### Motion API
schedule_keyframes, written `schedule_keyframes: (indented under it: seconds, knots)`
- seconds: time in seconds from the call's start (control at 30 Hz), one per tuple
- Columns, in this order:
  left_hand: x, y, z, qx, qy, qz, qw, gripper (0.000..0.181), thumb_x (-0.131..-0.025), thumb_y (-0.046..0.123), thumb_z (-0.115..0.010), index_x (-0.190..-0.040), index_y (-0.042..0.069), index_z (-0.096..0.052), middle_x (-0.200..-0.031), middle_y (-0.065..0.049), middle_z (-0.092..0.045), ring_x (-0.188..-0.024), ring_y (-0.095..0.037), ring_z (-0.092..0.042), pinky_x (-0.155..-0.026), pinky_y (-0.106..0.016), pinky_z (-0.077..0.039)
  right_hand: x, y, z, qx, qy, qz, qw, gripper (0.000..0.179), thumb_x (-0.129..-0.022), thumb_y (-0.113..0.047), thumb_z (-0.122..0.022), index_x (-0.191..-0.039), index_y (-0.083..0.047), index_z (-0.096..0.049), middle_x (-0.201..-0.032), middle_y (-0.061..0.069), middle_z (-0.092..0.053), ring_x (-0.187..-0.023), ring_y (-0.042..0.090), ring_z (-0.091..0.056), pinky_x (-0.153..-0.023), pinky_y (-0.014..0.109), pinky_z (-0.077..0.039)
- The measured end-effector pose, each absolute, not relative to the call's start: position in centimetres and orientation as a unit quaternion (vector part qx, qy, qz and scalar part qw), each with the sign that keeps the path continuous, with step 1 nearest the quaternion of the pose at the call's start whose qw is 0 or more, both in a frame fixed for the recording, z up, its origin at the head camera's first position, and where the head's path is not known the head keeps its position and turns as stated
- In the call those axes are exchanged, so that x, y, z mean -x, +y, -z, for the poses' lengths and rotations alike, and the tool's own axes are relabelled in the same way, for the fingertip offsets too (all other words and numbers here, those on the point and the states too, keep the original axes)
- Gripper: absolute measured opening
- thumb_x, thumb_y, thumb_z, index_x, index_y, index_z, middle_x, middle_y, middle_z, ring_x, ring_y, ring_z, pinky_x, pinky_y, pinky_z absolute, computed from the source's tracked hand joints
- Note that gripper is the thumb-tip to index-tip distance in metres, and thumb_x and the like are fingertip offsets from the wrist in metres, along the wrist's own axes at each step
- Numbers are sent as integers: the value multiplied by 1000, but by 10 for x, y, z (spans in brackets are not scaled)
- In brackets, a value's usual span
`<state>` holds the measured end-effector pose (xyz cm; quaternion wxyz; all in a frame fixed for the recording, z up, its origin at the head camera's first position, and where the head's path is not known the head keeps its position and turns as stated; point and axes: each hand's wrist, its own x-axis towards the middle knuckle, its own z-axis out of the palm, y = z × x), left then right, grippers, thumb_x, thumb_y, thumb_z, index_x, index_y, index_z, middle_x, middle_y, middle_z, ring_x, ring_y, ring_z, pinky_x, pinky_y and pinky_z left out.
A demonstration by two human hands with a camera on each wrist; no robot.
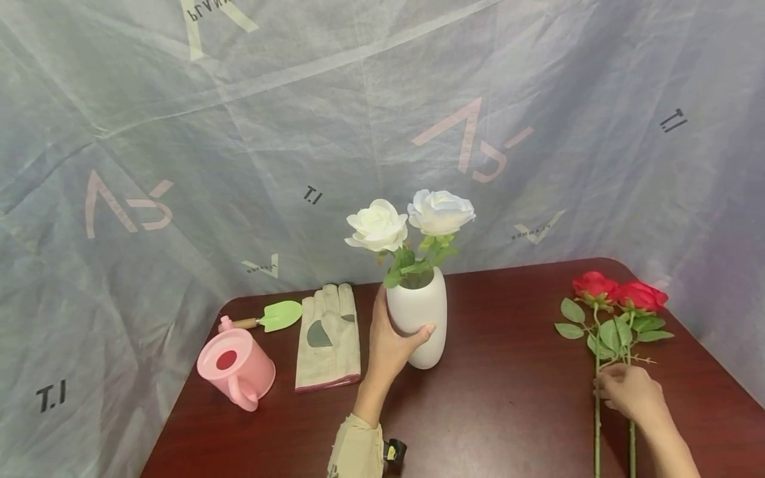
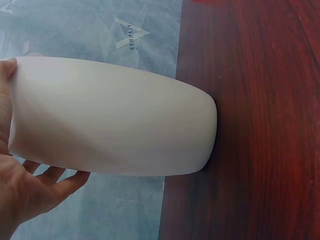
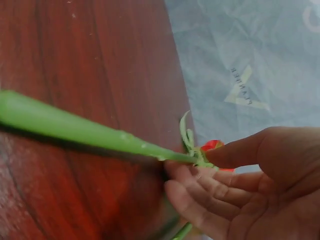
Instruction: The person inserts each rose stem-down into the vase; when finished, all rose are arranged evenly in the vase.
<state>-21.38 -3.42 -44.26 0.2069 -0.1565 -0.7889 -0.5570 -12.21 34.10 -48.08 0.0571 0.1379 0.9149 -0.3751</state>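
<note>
A white vase (image 1: pixel 421 322) stands on the table with two artificial white roses, the left bloom (image 1: pixel 378 226) and the right bloom (image 1: pixel 441 212), rising from its mouth. My left hand (image 1: pixel 388 342) grips it from the left side, thumb across the front; the left wrist view shows fingers curled around the vase wall (image 2: pixel 115 117). At the right, two long-stemmed red roses (image 1: pixel 594 285) lie side by side. My right hand (image 1: pixel 636 392) pinches the left rose's green stem (image 3: pixel 95 135) below the leaves. The other stem (image 1: pixel 632 445) passes beneath that hand.
To the left lie a pair of pale work gloves (image 1: pixel 329 338) and a green hand trowel (image 1: pixel 282 316) with a wooden handle. A pink watering can (image 1: pixel 245 365) stands near the left edge of the dark red table (image 1: pixel 502 411). A grey printed cloth (image 1: pixel 358 119) hangs behind.
</note>
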Motion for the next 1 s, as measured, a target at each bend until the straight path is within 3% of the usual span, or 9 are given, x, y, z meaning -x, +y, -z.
schedule_keyframes:
  seconds: [0.13,0.63,0.8,0.9,1.0]
  knots:
    - [213,-34,443,155,-789,558,207,102,-64,39,-83,-146,29,-23,-137,2,-40,-114,-18,-47,-89,-47,-40,124,343,487,-154,865,471,78,39,-93,-9,-40,-112,25,-46,-81,15,-67,-70,20,-66,-62,33,-53]
    - [214,-33,444,155,-786,563,202,103,-64,37,-83,-146,29,-22,-137,3,-39,-114,-17,-46,-90,-45,-39,120,359,505,-132,734,651,144,43,-95,-13,-52,-121,21,-45,-97,11,-67,-85,16,-66,-76,35,-51]
    - [214,-33,444,157,-785,563,202,103,-64,36,-83,-146,28,-22,-137,3,-39,-114,-17,-47,-89,-45,-40,119,364,506,-104,675,710,173,32,-94,-12,-54,-118,9,-54,-100,6,-66,-91,16,-65,-81,36,-49]
    - [214,-33,443,157,-785,564,201,103,-64,37,-83,-146,29,-22,-137,4,-39,-113,-17,-47,-89,-45,-40,120,367,507,-77,634,747,186,20,-96,-12,-52,-112,-5,-60,-103,2,-66,-94,15,-64,-83,34,-48]
    - [214,-33,444,155,-785,565,200,102,-64,39,-83,-146,31,-22,-136,5,-40,-112,-17,-48,-89,-44,-40,121,367,508,-28,583,789,192,24,-99,-9,-44,-107,-16,-65,-105,1,-66,-98,15,-63,-84,31,-48]
